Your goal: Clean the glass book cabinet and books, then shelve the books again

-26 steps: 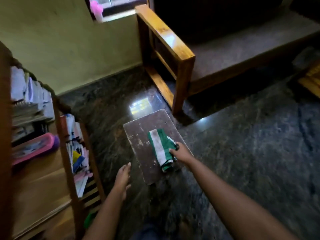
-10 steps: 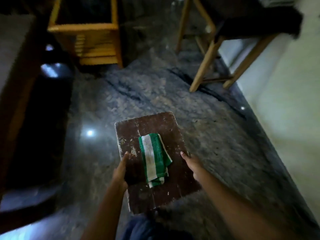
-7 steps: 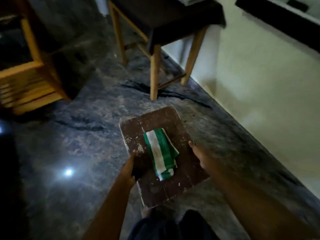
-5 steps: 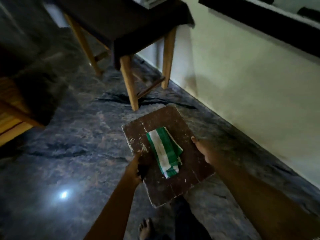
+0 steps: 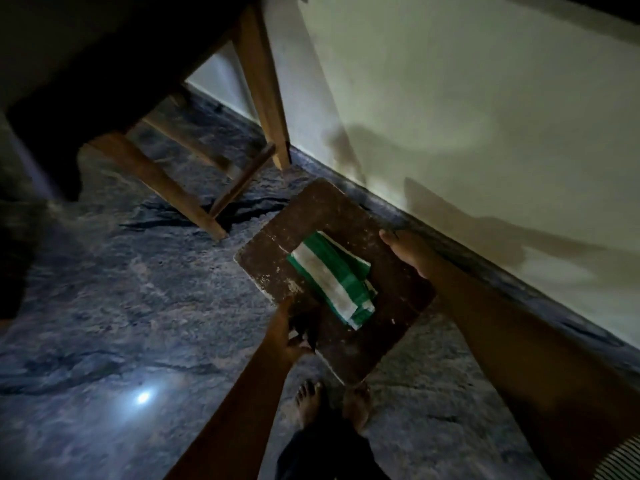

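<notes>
Board (image 5: 346,216) is gripped at its near-left edge by left hand (image 5: 292,329), thumb on top. Its right edge is held by right hand (image 5: 410,254), thumb laid along the top, fingers hidden under the board. A folded green-and-white cloth (image 5: 332,278) is lying on the board's middle, between the hands. Bare feet (image 5: 308,400) are seen under the board's near corner. Wooden table legs (image 5: 162,188) are seen beyond and left of the board. Wall (image 5: 467,116) is just right of the board. Glare is seen on the floor (image 5: 104,289) to the board's near left.

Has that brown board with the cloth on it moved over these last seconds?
Yes. The brown board, held by the left hand and right hand, has come closer to the wooden table leg and the pale wall.
</notes>
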